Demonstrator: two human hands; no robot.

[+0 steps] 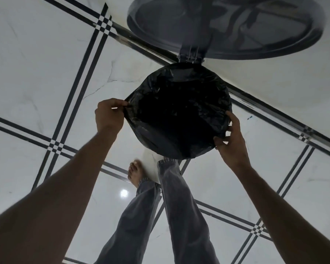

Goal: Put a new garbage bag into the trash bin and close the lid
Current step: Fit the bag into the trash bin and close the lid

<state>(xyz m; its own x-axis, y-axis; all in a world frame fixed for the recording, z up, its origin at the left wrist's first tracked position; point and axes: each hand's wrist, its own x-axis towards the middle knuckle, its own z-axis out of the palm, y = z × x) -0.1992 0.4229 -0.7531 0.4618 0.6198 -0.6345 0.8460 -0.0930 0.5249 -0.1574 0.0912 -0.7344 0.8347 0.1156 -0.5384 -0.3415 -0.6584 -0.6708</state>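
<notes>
A black garbage bag [179, 111] lines the round trash bin, its edge folded over the rim all around. The bin's body is hidden under the bag. The round dark lid [225, 25] stands open behind the bin, held by a hinge [190, 59]. My left hand [109, 115] pinches the bag's edge at the left side of the rim. My right hand [231, 141] grips the bag at the lower right of the rim, fingers curled on the plastic.
White glossy floor tiles [36, 73] with black double stripes surround the bin. My legs in grey jeans [171, 197] stand just in front of it, one bare foot [134, 173] to the left, the other leg's end hidden under the bin.
</notes>
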